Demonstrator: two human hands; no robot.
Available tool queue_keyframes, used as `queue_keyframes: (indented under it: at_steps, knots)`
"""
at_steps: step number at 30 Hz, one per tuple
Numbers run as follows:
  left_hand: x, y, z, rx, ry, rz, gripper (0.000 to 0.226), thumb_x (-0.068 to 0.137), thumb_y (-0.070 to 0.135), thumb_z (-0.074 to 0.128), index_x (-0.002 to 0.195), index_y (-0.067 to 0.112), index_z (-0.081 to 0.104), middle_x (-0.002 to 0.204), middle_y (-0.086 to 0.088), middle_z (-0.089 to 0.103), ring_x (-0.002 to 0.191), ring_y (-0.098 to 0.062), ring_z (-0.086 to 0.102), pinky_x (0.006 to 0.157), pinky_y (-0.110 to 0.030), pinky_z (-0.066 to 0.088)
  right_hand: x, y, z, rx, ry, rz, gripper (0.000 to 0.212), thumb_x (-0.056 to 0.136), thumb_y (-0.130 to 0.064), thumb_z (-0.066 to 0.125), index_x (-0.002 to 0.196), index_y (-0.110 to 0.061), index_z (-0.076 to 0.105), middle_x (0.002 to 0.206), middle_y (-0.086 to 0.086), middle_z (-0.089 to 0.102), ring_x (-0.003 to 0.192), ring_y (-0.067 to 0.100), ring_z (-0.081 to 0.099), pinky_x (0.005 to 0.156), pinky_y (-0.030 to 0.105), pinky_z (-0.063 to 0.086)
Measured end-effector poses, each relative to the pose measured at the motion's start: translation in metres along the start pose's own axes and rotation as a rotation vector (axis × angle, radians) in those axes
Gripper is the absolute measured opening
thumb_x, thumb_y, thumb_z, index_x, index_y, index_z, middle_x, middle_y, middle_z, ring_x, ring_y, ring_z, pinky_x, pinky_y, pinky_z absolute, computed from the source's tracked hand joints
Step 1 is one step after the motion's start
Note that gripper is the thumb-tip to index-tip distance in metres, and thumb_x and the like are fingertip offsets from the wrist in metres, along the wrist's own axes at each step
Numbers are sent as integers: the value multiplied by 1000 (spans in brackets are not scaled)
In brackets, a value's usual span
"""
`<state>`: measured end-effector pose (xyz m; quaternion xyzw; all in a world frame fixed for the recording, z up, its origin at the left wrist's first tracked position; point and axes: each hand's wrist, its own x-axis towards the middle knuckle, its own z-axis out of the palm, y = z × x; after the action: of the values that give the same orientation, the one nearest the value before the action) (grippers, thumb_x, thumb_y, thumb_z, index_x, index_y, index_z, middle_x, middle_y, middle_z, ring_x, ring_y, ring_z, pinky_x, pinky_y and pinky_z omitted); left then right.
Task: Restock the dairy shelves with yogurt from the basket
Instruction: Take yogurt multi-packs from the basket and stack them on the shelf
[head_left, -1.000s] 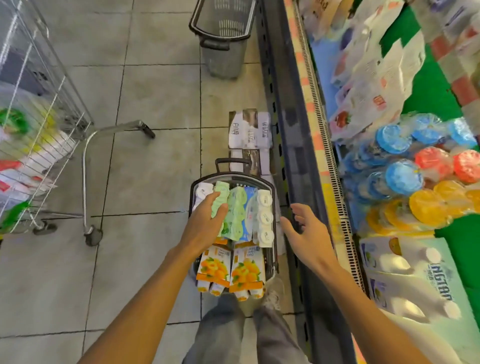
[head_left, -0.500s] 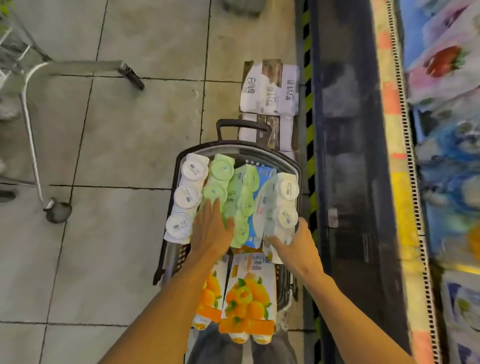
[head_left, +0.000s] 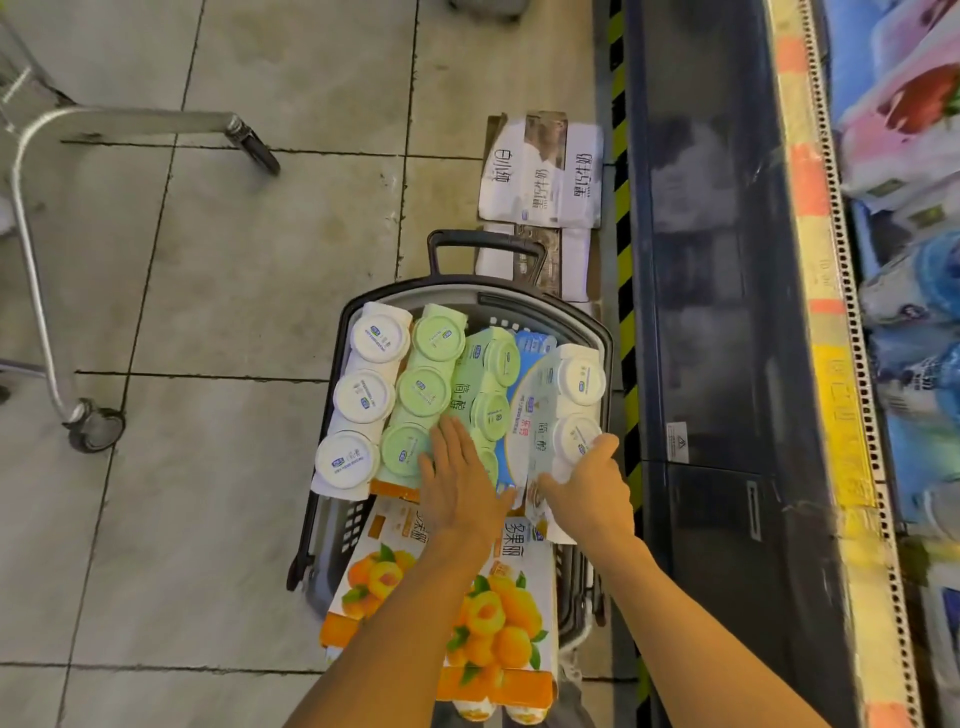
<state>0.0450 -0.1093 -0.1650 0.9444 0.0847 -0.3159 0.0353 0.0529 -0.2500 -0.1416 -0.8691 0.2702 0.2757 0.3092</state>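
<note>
A dark grey basket (head_left: 602, 332) stands on the floor, packed with yogurt multipacks. At its left lies a white pack (head_left: 363, 395), beside it a green pack (head_left: 428, 384), then another green pack (head_left: 493, 384) and a blue pack (head_left: 530, 345). Orange peach packs (head_left: 498, 623) lie at the near end. My left hand (head_left: 457, 483) rests flat with straight fingers on the green packs. My right hand (head_left: 587, 488) grips the near end of a tilted white pack (head_left: 566, 400) at the basket's right side.
The dairy chiller's dark front (head_left: 727, 364) runs along the right, with stocked shelves (head_left: 914, 260) behind a yellow and orange rail. Flattened cardboard cartons (head_left: 540, 171) lie beyond the basket. A metal trolley frame and wheel (head_left: 96, 428) stand at the left.
My view dropped from the shelves to the basket. My right hand came from the chiller edge and took hold of the white pack at the right. My left hand stayed on the green packs.
</note>
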Motion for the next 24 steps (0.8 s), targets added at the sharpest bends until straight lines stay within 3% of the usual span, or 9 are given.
queue_keyframes:
  at_steps: [2, 5, 8, 11, 13, 15, 18, 21, 24]
  knots:
    - [2, 8, 5, 68, 9, -50, 124, 80, 68, 64, 154, -3, -7, 163, -18, 12, 148, -30, 19, 118, -44, 21, 0, 1, -2, 51, 6, -3, 70, 79, -30, 80, 122, -14, 27, 117, 10, 52, 105, 34, 59, 72, 40, 52]
    - [9, 17, 9, 162, 79, -98, 104, 85, 47, 69, 154, -4, 10, 145, -17, 45, 129, -30, 46, 108, -45, 37, -3, 1, -3, 138, 8, -2, 72, 71, -31, 84, 111, -19, 26, 109, 4, 51, 98, 31, 57, 69, 37, 47]
    - [17, 13, 13, 196, 97, -109, 99, 75, 47, 77, 150, -1, 33, 123, -14, 60, 106, -27, 57, 94, -43, 45, -6, 6, -4, 229, -24, 1, 73, 67, -31, 85, 111, -21, 28, 111, 4, 53, 99, 27, 58, 71, 36, 50]
    - [16, 3, 4, 156, 30, -98, 116, 54, 60, 87, 145, 2, 42, 116, -10, 62, 100, -24, 60, 87, -40, 49, -7, 13, -11, 312, -45, -2, 69, 64, -31, 86, 112, -21, 37, 113, 2, 55, 100, 22, 59, 74, 35, 54]
    - [14, 3, -6, 77, 44, -95, 122, 59, 65, 81, 149, 3, 28, 128, -8, 56, 113, -25, 55, 96, -42, 46, -8, 18, -17, 368, -35, -38, 47, 66, -24, 84, 99, -22, 50, 102, -3, 62, 89, 11, 63, 68, 27, 57]
    - [15, 6, -15, -130, 58, -108, 113, 67, 54, 79, 150, 5, 20, 137, -9, 49, 123, -29, 48, 103, -46, 39, -8, 21, -22, 392, -42, -86, 31, 72, -11, 80, 85, -28, 58, 87, -12, 66, 74, -1, 64, 56, 15, 53]
    - [12, 9, -31, -445, 92, -169, 100, 68, 41, 79, 147, 8, 27, 140, -11, 48, 127, -32, 46, 104, -48, 38, -10, 23, -28, 428, -52, -111, 29, 74, -9, 78, 92, -27, 65, 89, -13, 70, 79, 0, 68, 57, 13, 52]
    - [5, 13, -41, -659, 115, -182, 96, 69, 44, 79, 147, 11, 32, 139, -9, 51, 126, -31, 49, 100, -46, 45, -15, 22, -34, 467, -41, -124, 40, 76, -7, 78, 92, -38, 57, 93, -18, 67, 82, -1, 67, 59, 11, 51]
    - [-7, 17, -55, -767, 109, -189, 92, 64, 49, 75, 143, 16, 40, 129, -3, 57, 116, -27, 56, 92, -45, 52, -22, 17, -44, 495, -14, -130, 40, 77, -11, 78, 97, -36, 54, 96, -20, 62, 88, 2, 64, 60, 13, 51]
